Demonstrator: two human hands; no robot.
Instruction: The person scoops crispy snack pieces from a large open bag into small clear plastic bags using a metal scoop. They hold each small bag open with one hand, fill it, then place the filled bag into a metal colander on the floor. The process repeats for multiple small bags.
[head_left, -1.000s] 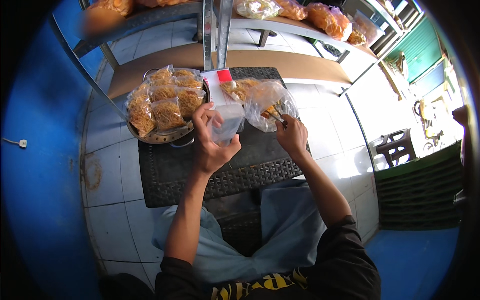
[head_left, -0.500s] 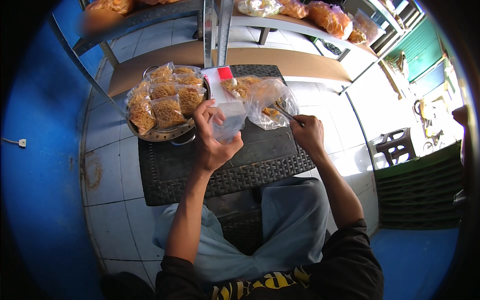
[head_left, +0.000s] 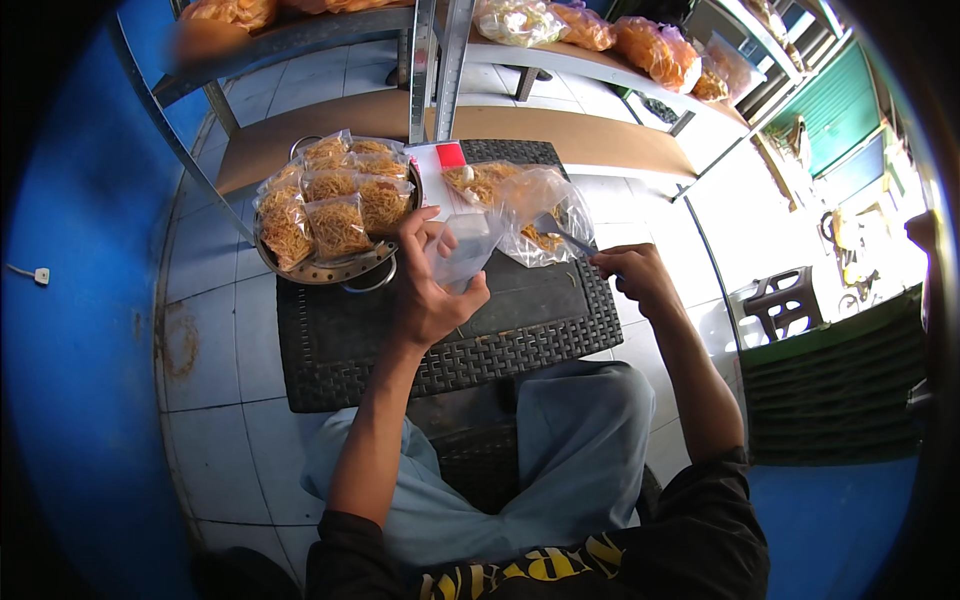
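- Small clear bag (head_left: 465, 248): held in the left hand (head_left: 435, 290), fingers curled at its far edge, thumb at its near edge, the two set apart with the plastic between.
- Metal utensil (head_left: 570, 238): clasped by its handle in the right hand (head_left: 635, 275), fingers closed; its head lies ahead and to the left of that grip, at the large clear bag (head_left: 570, 205).
- Orange-brown food (head_left: 542, 238): in the large bag, beside the utensil's head.
- Handling, as judged: the step looks to be scooping; keep the small bag's mouth wide and near the large one, take modest loads, keep the head level, and avoid snagging the loose plastic.
- Metal pan (head_left: 325, 272): left of the left hand, bearing filled packets (head_left: 337, 227).
- Black table (head_left: 520, 310): beneath both grips.
- Hard to make out: the exact form of the utensil's head, and whether the small bag holds anything. Hidden: the left fingertips in part, and the handle's end in the right fist.
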